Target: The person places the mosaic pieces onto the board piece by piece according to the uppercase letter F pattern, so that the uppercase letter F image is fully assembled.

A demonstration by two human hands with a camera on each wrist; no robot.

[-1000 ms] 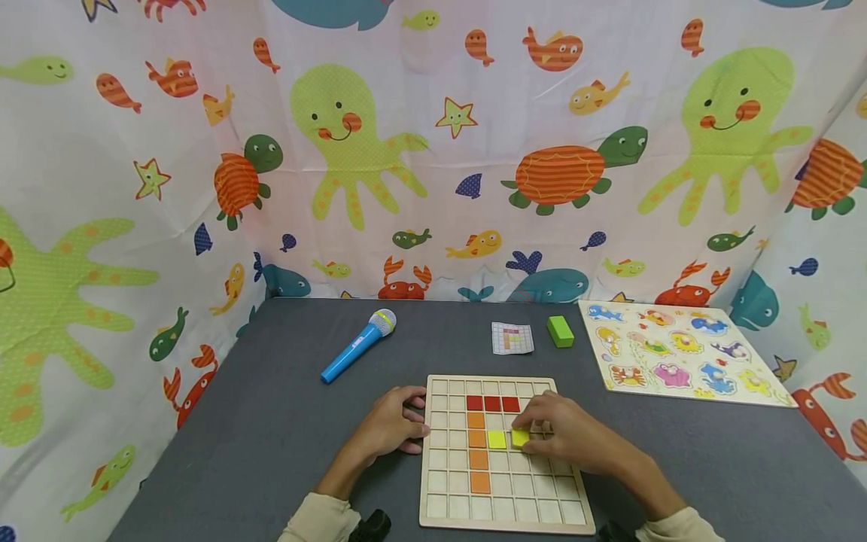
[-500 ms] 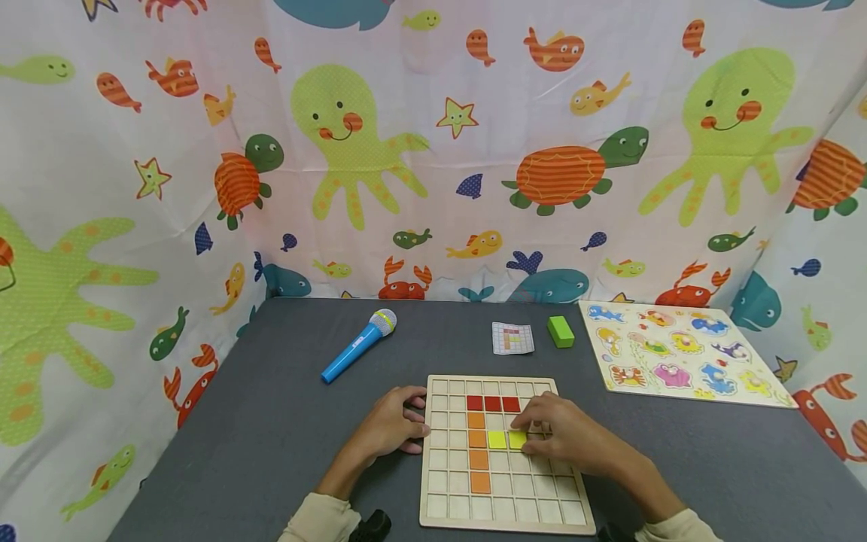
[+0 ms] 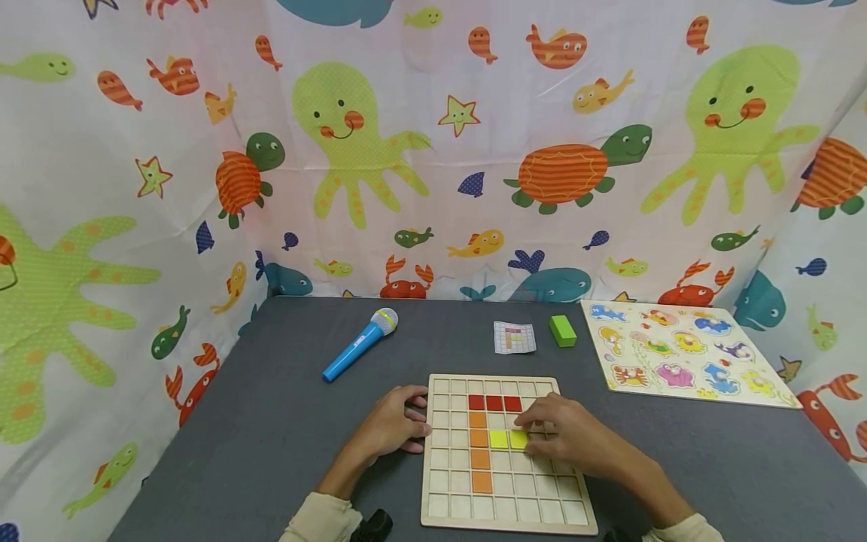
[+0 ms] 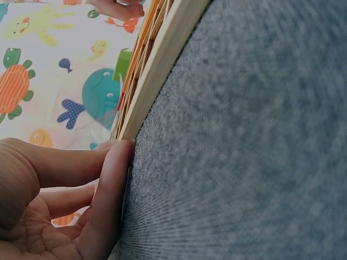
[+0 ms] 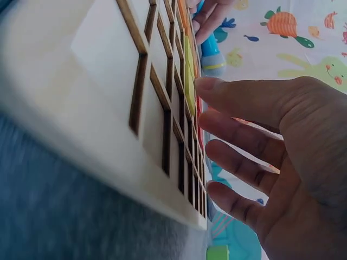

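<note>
A square wooden grid board (image 3: 508, 523) lies on the dark table with coloured square tiles in its cells. My left hand (image 3: 393, 421) rests its fingertips against the board's left edge; the left wrist view shows the thumb at the bottom of that edge. My right hand (image 3: 572, 433) is over the board's right side, thumb and fingers apart beside a yellow tile (image 3: 518, 439). That tile lies flat, next to another yellow tile (image 3: 497, 439). Red tiles (image 3: 494, 403) form a row above an orange column (image 3: 479, 458). Whether the right fingertips touch the tile, I cannot tell.
A blue toy microphone (image 3: 359, 346) lies at the back left. Behind the board are a small printed pattern card (image 3: 515, 338) and a green block (image 3: 563, 331). An animal puzzle board (image 3: 684, 350) lies to the right. A patterned sheet (image 3: 420, 150) hangs behind the table.
The second yellow tile, tilted between my right fingers at first, now lies flat in its cell. My right fingers have loosened from it. The left hand has stayed at the board's edge.
</note>
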